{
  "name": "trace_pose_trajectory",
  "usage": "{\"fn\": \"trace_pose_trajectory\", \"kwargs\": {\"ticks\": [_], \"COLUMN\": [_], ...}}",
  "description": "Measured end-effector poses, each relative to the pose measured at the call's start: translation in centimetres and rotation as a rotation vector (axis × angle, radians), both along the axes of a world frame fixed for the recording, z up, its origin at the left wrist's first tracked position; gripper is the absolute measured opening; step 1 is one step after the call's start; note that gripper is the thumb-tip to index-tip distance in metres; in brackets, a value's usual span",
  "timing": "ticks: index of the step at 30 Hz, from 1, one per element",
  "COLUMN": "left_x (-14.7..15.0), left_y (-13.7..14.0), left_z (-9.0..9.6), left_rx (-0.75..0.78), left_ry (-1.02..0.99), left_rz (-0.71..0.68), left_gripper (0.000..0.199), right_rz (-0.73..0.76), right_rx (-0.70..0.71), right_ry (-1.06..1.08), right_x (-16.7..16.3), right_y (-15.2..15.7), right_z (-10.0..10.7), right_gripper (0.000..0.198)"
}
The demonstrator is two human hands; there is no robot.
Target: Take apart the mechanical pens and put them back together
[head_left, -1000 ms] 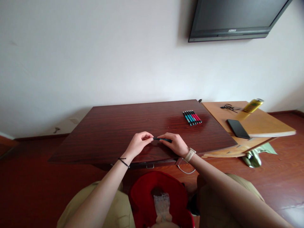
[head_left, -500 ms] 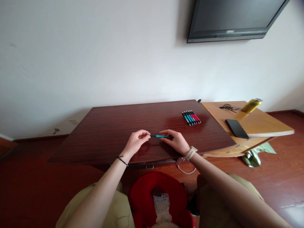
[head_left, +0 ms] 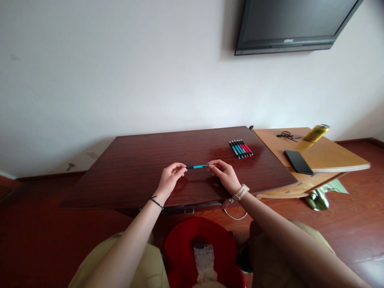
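Observation:
A blue and black pen [head_left: 198,166] is held level between my two hands, above the dark wooden table [head_left: 144,150]. My left hand [head_left: 171,176] pinches its black left end with thumb and fingertips. At the other end, the thumb and fingers of my right hand [head_left: 223,173] close on the pen and hide its tip. Farther back on the table, to the right, several blue and pink pens [head_left: 241,149] lie side by side in a row.
A lighter wooden table [head_left: 333,154] adjoins on the right, bearing a black phone [head_left: 298,162], a yellow can [head_left: 317,133] and a black cable [head_left: 288,136]. A television [head_left: 297,24] hangs on the wall. Below the front edge are a white cord [head_left: 235,218] and a red seat [head_left: 177,240].
The pen and both hands have risen slightly. My right hand's fingers have shifted from along the pen to its right end, leaving more of the blue part visible.

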State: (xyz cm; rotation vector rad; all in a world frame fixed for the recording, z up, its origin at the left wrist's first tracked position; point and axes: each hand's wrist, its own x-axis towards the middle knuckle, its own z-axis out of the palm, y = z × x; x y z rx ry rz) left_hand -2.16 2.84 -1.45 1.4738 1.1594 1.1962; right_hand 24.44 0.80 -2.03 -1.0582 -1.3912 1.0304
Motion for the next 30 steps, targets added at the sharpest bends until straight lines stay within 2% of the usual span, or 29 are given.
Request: {"fn": "trace_pose_trajectory", "kwargs": {"ticks": [7, 14, 18, 27, 30], "left_x": [0.2, 0.2, 0.15, 0.16, 0.17], "left_y": [-0.16, -0.2, -0.18, -0.17, -0.17], "left_z": [0.25, 0.3, 0.3, 0.41, 0.45], "left_rx": [0.002, 0.011, 0.016, 0.011, 0.012], "left_ry": [-0.003, -0.006, 0.025, 0.002, -0.001], "left_rz": [-0.006, -0.005, -0.03, 0.022, 0.019], "left_gripper": [0.032, 0.03, 0.032, 0.032, 0.031], "right_rz": [-0.048, -0.033, -0.041, 0.014, -0.018], "right_rx": [-0.021, -0.02, -0.024, -0.043, -0.041], "right_ry": [-0.022, 0.028, 0.03, 0.101, 0.08], "right_x": [-0.03, -0.14, -0.23, -0.07, -0.14], "right_y": [0.14, 0.27, 0.26, -0.06, -0.04], "right_z": [-0.52, -0.53, -0.51, -0.09, -0.07], "right_gripper": [0.048, 0.049, 0.046, 0.045, 0.042]}}
